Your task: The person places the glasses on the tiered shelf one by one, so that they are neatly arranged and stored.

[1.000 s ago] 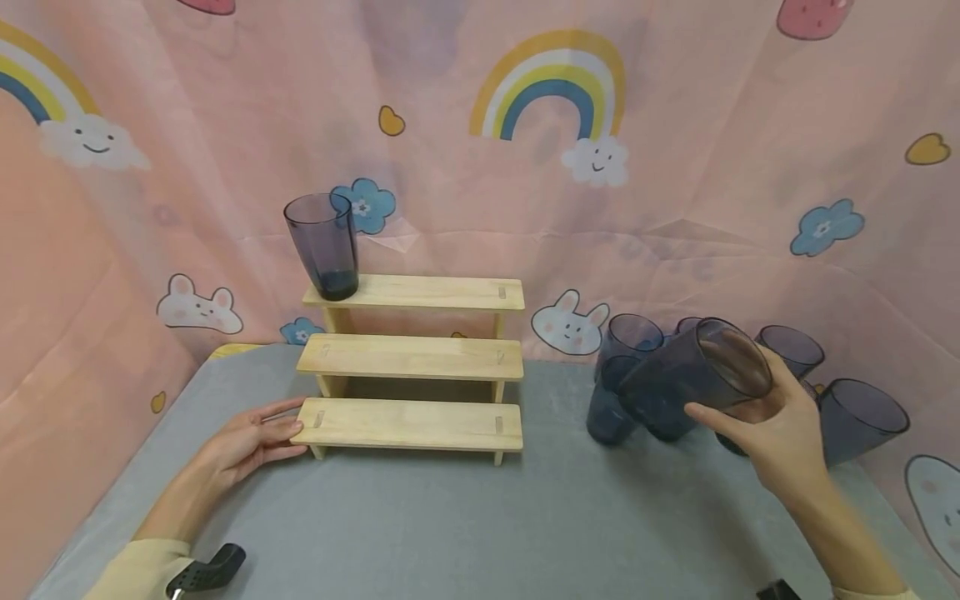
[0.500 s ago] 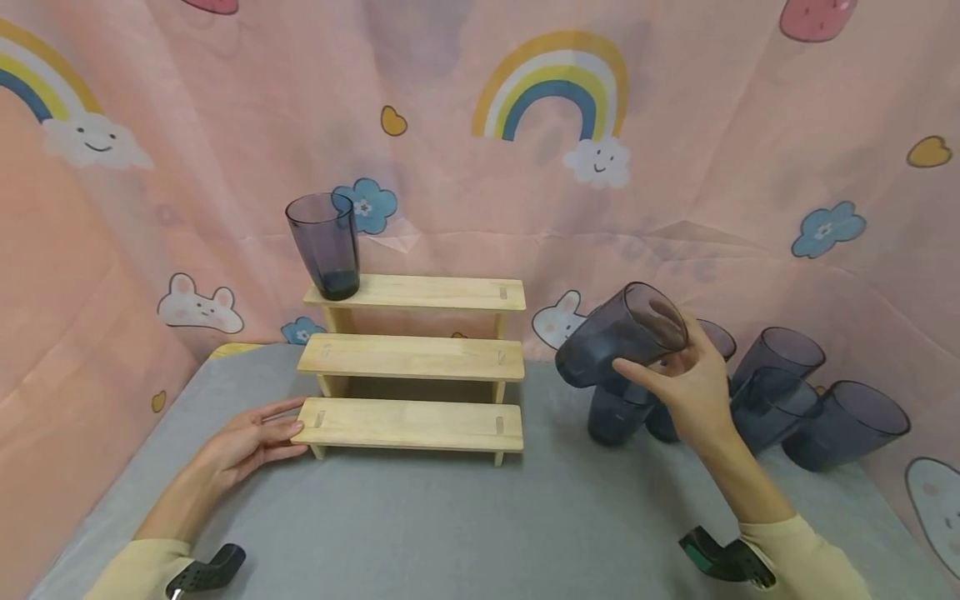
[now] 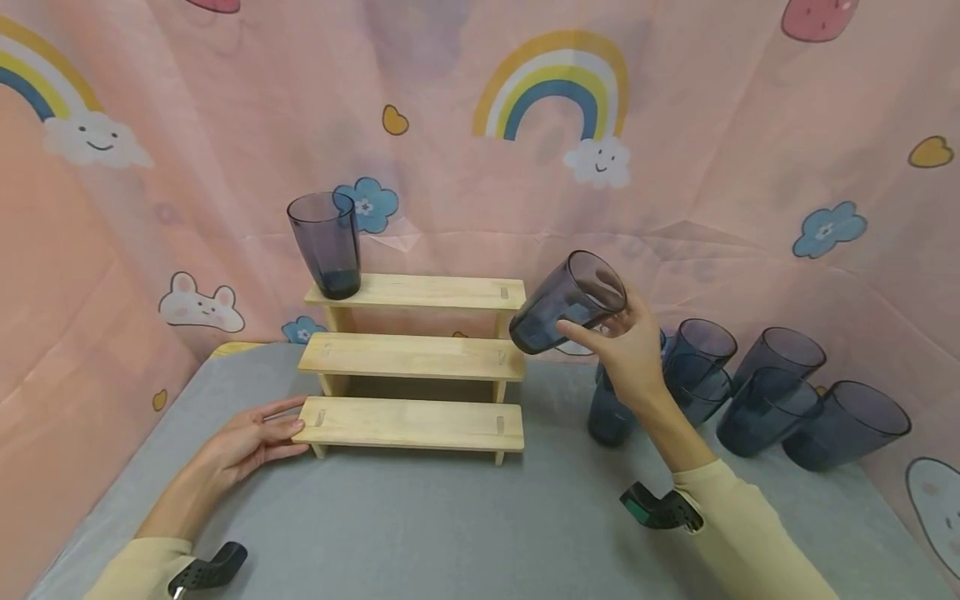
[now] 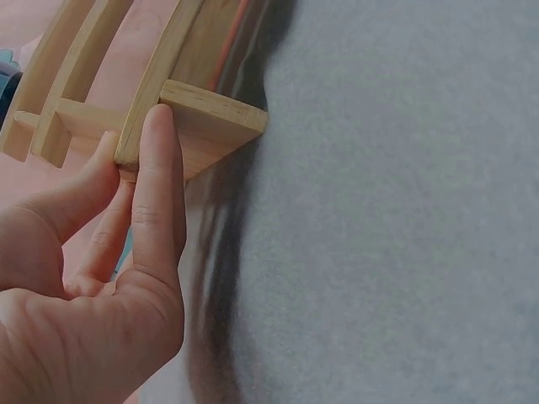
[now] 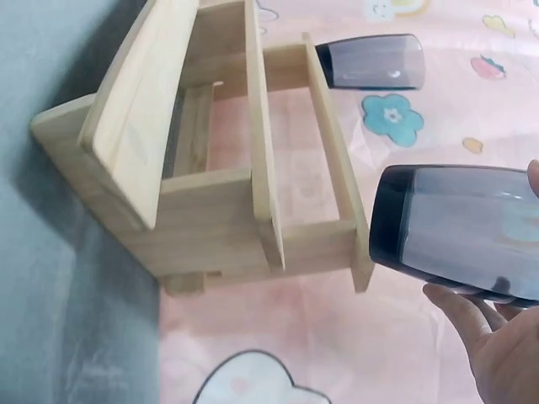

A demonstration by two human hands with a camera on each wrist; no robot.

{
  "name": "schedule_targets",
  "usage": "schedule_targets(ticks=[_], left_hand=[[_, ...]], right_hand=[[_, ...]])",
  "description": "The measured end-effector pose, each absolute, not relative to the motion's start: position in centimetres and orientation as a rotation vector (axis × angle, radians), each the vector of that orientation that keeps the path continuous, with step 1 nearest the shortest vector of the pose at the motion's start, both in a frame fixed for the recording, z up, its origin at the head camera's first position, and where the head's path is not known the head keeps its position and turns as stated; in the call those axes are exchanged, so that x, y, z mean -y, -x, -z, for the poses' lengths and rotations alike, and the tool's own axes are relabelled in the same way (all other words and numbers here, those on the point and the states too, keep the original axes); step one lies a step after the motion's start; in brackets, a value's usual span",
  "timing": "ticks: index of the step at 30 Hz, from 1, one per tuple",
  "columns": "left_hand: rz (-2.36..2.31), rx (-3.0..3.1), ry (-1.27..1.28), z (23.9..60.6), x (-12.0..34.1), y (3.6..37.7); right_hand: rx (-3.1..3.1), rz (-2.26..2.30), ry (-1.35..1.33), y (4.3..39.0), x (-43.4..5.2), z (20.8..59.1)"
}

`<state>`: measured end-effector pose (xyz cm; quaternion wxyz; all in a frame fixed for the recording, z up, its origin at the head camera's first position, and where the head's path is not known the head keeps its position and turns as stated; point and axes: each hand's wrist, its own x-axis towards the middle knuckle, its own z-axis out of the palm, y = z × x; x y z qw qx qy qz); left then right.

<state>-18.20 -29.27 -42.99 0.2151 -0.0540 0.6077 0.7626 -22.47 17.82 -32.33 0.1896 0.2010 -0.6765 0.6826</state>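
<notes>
My right hand [image 3: 630,350] grips a dark tinted glass tumbler [image 3: 558,308] near its rim. The tumbler is tilted, base to the left, in the air beside the right end of the three-step wooden shelf [image 3: 420,423]. In the right wrist view, the tumbler's thick dark base [image 5: 392,215] overlaps the end of the top board. With thumb and fingers, my left hand [image 4: 126,278] pinches the left end of the lowest board [image 4: 152,93]. A matching tumbler [image 3: 327,250] stands upright at the left end of the top step.
Several more tinted tumblers [image 3: 847,425] stand close together at the right on the grey cloth-covered table [image 3: 450,525]; my right forearm partly hides some. A pink printed curtain [image 3: 450,192] hangs right behind the shelf.
My right hand has lifted the tumbler away from the group and carried it left and up to the shelf's right end. The left hand has stayed on the lowest board.
</notes>
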Motion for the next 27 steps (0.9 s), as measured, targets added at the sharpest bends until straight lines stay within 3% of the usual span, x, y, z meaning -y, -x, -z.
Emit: schedule_targets(ticks=[27], left_hand=[[-2.109, -1.695, 0.134, 43.0, 29.2, 18.1]], right_hand=[[1.910, -1.948, -0.585, 28.3, -8.6, 31.0]])
